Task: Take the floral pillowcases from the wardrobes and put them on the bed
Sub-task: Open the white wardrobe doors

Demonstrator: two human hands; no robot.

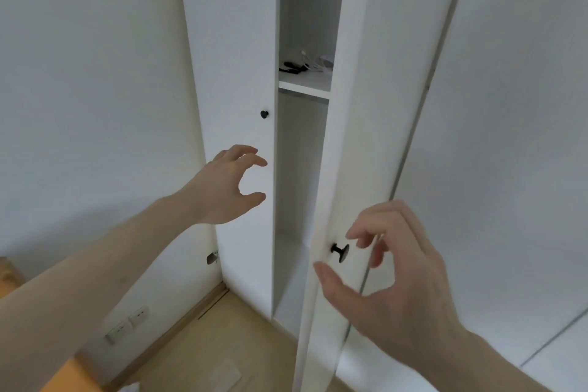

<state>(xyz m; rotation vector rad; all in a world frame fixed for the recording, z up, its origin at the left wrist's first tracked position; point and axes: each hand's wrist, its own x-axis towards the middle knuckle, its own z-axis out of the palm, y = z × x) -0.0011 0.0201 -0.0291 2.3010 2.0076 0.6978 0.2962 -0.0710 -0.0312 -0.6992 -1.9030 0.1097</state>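
None of the floral pillowcases is in view, so their place and long axis cannot be told, and the task seems barely begun. The wardrobe [229, 41] has its right door [353, 105] ajar, its tall axis running from 12 to 6 o'clock, with only small clutter [302, 65] on the shelf [304, 86]. The left hand [222, 188], fingers curled open and empty, hovers at 6 o'clock of the left knob [264, 114]; the right hand [391, 283], fingers open, brackets the right knob [340, 252] without gripping.
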